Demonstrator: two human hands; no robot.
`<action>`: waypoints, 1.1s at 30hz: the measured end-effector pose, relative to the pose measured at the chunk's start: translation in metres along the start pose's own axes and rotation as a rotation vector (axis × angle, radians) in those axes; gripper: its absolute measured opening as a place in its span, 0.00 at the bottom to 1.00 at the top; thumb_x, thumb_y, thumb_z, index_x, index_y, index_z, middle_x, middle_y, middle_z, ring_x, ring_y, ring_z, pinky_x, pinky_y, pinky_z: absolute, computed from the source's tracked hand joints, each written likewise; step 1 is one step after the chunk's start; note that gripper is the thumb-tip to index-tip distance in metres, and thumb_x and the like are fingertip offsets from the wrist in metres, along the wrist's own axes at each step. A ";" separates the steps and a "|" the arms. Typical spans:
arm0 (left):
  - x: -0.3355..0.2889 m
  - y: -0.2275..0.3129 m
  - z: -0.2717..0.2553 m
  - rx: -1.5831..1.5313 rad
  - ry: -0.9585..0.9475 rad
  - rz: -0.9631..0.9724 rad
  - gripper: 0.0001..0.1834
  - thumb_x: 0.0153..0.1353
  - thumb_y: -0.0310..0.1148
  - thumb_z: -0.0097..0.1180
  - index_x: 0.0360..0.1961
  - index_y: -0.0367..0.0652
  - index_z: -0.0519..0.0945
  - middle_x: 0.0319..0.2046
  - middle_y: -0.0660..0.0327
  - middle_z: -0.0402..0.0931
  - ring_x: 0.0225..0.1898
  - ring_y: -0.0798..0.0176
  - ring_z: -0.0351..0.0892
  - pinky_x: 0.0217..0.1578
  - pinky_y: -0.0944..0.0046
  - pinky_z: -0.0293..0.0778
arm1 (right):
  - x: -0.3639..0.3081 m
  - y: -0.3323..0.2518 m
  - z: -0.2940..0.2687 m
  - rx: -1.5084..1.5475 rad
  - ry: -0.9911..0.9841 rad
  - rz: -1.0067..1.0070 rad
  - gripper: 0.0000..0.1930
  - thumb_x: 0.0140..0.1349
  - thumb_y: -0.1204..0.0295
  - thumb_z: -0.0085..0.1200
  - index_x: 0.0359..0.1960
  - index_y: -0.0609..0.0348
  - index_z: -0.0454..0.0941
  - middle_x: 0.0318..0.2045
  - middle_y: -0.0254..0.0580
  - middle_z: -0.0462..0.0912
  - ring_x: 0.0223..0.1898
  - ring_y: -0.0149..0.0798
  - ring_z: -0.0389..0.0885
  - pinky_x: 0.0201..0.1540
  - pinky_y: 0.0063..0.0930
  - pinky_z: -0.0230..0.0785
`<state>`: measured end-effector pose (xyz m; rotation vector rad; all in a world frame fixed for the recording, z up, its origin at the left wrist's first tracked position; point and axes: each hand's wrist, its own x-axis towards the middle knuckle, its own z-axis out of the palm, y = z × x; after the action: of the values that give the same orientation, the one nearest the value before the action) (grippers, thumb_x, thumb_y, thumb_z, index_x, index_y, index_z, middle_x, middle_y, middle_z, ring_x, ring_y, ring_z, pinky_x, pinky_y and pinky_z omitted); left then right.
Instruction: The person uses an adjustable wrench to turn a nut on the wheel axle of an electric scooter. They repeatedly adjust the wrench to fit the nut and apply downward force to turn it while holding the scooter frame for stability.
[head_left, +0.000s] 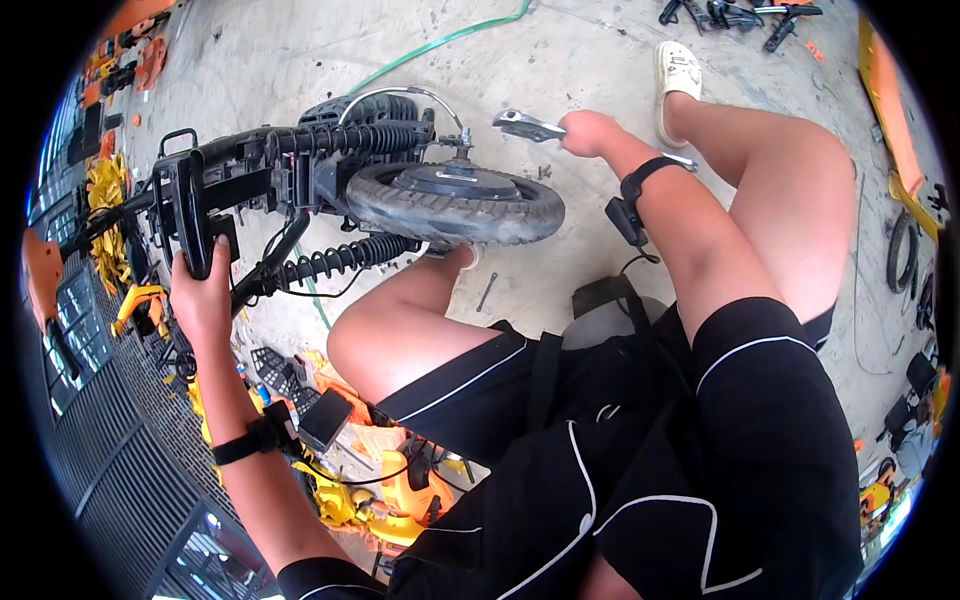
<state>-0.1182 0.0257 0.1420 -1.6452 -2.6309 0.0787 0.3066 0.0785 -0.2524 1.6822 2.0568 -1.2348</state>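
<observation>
"What's done?"
"The wheel (450,205), left of the right hand (590,133), is mounted, axle fittings (457,150) on."
"Left undone?"
"Can't tell whether they're tight; that hand grasps a metal tool (530,125), the left hand (200,290) a black bar (186,210)."

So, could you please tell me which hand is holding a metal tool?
The right hand: it holds the metal tool beside the wheel, while the left hand grips the black frame.
</observation>
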 end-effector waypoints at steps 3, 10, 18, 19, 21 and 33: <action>-0.003 -0.013 0.006 0.020 0.192 0.145 0.31 0.57 0.56 0.64 0.40 0.34 0.80 0.24 0.55 0.80 0.27 0.59 0.79 0.35 0.60 0.73 | -0.013 -0.025 -0.009 0.011 0.006 -0.033 0.16 0.52 0.70 0.49 0.40 0.57 0.85 0.37 0.54 0.85 0.41 0.55 0.84 0.43 0.46 0.75; -0.008 -0.005 0.001 -0.025 0.136 0.112 0.32 0.55 0.58 0.64 0.43 0.35 0.81 0.29 0.52 0.83 0.33 0.51 0.83 0.40 0.57 0.75 | -0.043 -0.067 -0.029 -0.079 0.018 -0.043 0.16 0.53 0.72 0.48 0.41 0.58 0.85 0.39 0.51 0.86 0.41 0.53 0.85 0.43 0.45 0.77; -0.005 -0.010 0.003 -0.030 0.160 0.121 0.35 0.54 0.59 0.65 0.43 0.33 0.80 0.34 0.48 0.83 0.37 0.46 0.83 0.41 0.54 0.75 | -0.057 -0.108 -0.049 -0.171 0.021 0.050 0.14 0.58 0.72 0.52 0.44 0.55 0.86 0.43 0.46 0.87 0.44 0.50 0.85 0.44 0.42 0.78; -0.005 -0.011 0.003 -0.039 0.169 0.128 0.34 0.54 0.59 0.65 0.43 0.34 0.80 0.32 0.49 0.83 0.35 0.48 0.82 0.40 0.55 0.75 | -0.055 -0.110 -0.050 -0.175 0.009 0.057 0.14 0.58 0.72 0.52 0.44 0.55 0.86 0.43 0.46 0.87 0.44 0.50 0.85 0.44 0.42 0.78; -0.006 -0.013 0.004 -0.054 0.180 0.137 0.33 0.54 0.58 0.65 0.42 0.34 0.80 0.30 0.51 0.82 0.33 0.51 0.82 0.39 0.57 0.74 | -0.052 -0.111 -0.051 -0.177 -0.002 0.049 0.15 0.58 0.71 0.52 0.45 0.55 0.86 0.44 0.46 0.86 0.45 0.50 0.85 0.45 0.42 0.78; -0.002 -0.019 0.012 -0.012 0.253 0.170 0.30 0.56 0.55 0.66 0.41 0.34 0.79 0.25 0.58 0.80 0.26 0.63 0.76 0.32 0.63 0.73 | -0.005 -0.082 -0.029 -0.008 -0.066 0.047 0.15 0.60 0.67 0.51 0.46 0.54 0.84 0.46 0.48 0.85 0.48 0.51 0.83 0.49 0.44 0.76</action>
<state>-0.1352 0.0154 0.1313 -1.7506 -2.3101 -0.1322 0.2448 0.0960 -0.1933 1.6529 1.9706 -1.2483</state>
